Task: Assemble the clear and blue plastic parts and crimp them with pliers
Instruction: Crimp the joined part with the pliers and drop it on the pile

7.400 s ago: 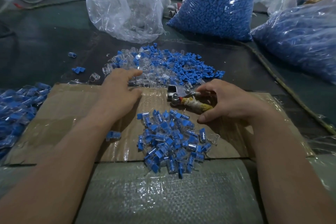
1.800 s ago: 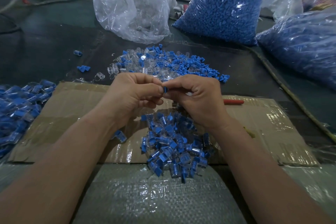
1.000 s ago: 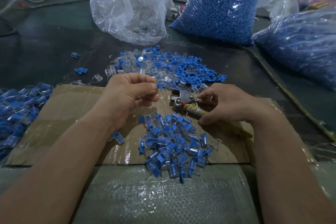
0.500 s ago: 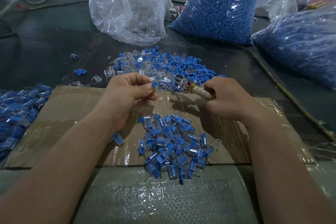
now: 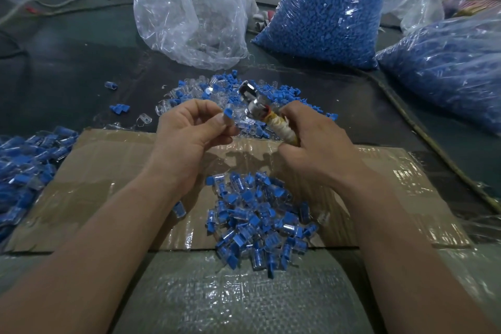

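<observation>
We look down on a dark table (image 5: 67, 68). At its far side stand three plastic bags: a clear bag of clear parts (image 5: 189, 13), a full bag of blue parts (image 5: 325, 8) beside it, and a second blue bag (image 5: 455, 70) lying at the right edge. Nearer to us lies a taped cardboard sheet (image 5: 108, 171), and its near edge meets a shiny woven plastic sheet (image 5: 230, 293).

On the cardboard, between the two forearms, we see a heap of joined blue and clear pieces (image 5: 257, 219); some of them spill onto the woven sheet. A similar heap (image 5: 27, 160) lies at the left edge. Beyond the cardboard, behind the hands, is a mixed heap of loose clear and blue parts (image 5: 282, 92).

Both hands are raised above the far edge of the cardboard, near each other but apart. The right hand (image 5: 317, 144) is clenched around the wrapped handles of the pliers (image 5: 259, 110), whose metal head points away and to the left. We cannot tell if the jaws are apart. The left hand (image 5: 187, 135) pinches a small blue and clear piece (image 5: 227, 114) between thumb and fingertips. This piece is just beside the pliers head, to its left, not touching it.
</observation>
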Available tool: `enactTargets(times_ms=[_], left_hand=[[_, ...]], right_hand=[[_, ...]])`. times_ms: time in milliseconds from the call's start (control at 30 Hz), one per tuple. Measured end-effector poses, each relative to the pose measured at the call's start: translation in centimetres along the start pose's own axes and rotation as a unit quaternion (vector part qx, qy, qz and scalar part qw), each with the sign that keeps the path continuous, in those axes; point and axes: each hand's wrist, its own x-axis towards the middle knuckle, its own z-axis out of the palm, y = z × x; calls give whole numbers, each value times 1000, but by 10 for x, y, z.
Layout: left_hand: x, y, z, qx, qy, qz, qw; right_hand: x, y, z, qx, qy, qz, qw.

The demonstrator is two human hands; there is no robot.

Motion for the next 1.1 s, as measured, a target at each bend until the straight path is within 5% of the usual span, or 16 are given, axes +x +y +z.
enactTargets(times_ms=[533,1100], left_hand=[[-4,4,6,8,20,3,1000],[-8,3,6,139,45,54,988]], right_hand=[[2,-3,6,8,-66,-43,997],[4,-8,4,48,-50,-30,997]])
